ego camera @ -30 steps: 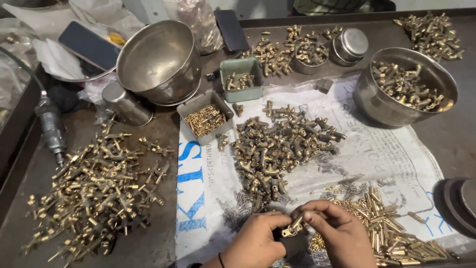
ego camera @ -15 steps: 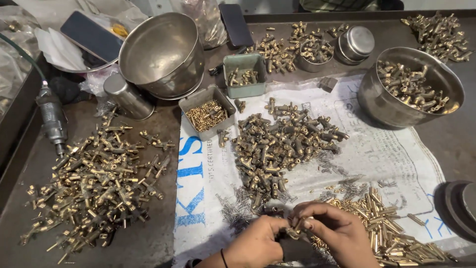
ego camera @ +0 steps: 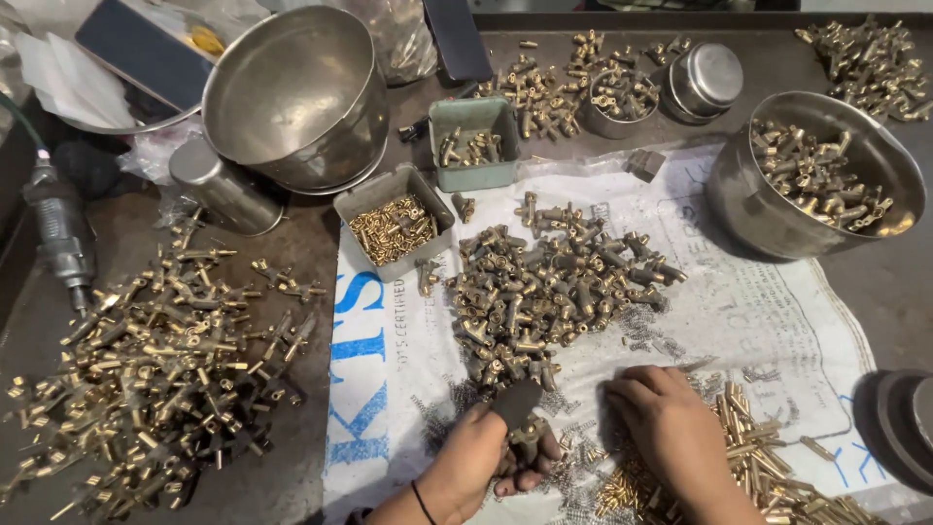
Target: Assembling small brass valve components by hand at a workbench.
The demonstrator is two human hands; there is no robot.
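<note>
Single view: head-worn camera, looking steeply down and forward over a dark worktable. Near edge: the wearer's left hand and right hand, cropped at the wrists, close below the lens. Far edge: steel bowl at left, filled steel bowl at right. No second view.

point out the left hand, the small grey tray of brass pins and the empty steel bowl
left hand [ego camera: 476, 462], head view, on the knuckles
small grey tray of brass pins [ego camera: 347, 202], head view, on its left rim
empty steel bowl [ego camera: 292, 97], head view, on its inner wall
</note>
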